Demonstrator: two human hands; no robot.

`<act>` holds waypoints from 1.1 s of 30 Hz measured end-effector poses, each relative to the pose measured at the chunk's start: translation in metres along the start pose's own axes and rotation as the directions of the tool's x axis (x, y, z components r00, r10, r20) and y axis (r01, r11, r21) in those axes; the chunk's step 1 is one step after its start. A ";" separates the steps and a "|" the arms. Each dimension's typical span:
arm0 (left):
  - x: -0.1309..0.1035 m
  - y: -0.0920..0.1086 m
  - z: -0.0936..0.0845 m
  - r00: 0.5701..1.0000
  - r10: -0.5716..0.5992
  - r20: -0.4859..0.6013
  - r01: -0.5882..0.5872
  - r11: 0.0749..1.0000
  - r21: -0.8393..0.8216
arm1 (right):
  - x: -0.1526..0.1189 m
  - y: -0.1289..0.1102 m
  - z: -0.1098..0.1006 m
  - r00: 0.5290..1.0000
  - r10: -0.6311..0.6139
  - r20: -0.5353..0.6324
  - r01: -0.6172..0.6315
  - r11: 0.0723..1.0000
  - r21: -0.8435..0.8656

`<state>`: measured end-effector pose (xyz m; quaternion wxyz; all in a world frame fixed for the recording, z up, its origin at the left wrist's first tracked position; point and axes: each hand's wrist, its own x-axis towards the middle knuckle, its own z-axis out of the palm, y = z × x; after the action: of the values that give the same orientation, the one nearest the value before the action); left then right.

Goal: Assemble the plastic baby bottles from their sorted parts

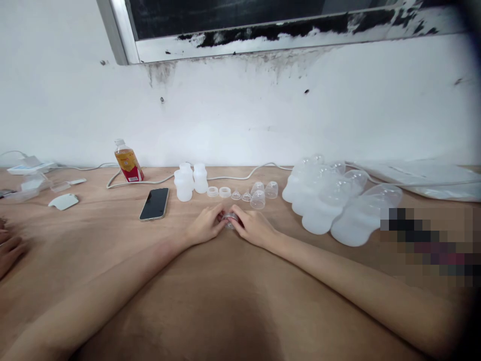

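Observation:
My left hand (206, 224) and my right hand (254, 227) meet over the table, both closed on a small clear round piece (230, 218). It looks like a baby bottle nipple set in a ring, though the fingers cover much of it. Just beyond them stand two white collar rings (224, 192), then two clear silicone nipples (246, 196). Several clear dome caps (257, 200) stand to the right of the nipples. Small frosted bottle bodies (184, 186) are grouped upright on the left side of this row.
Several capped baby bottles (319, 210) crowd the right, near a plastic bag (424, 175). Leftward are a phone (154, 204), a drink bottle (129, 161) and a white cable (248, 176) along the wall. Another person's hand (10, 248) rests at the left edge.

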<state>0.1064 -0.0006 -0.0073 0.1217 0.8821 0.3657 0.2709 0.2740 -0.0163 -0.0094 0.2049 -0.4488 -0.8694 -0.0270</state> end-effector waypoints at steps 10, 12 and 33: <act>-0.003 -0.002 -0.001 0.998 0.058 -0.036 -0.058 0.998 0.003 | -0.001 0.000 -0.004 0.999 -0.041 0.002 0.041 0.995 0.086; -0.002 0.000 -0.001 0.999 0.038 -0.037 -0.038 0.999 0.001 | -0.001 0.000 -0.004 0.999 -0.037 0.015 0.036 0.995 0.091; -0.003 0.007 -0.002 0.999 -0.031 -0.041 0.031 0.999 -0.008 | 0.001 -0.005 -0.009 0.998 0.026 0.055 -0.033 0.989 0.143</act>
<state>0.1075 -0.0071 -0.0040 0.1217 0.8701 0.3808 0.2883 0.2722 -0.0211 0.0000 0.2142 -0.4462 -0.8674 0.0506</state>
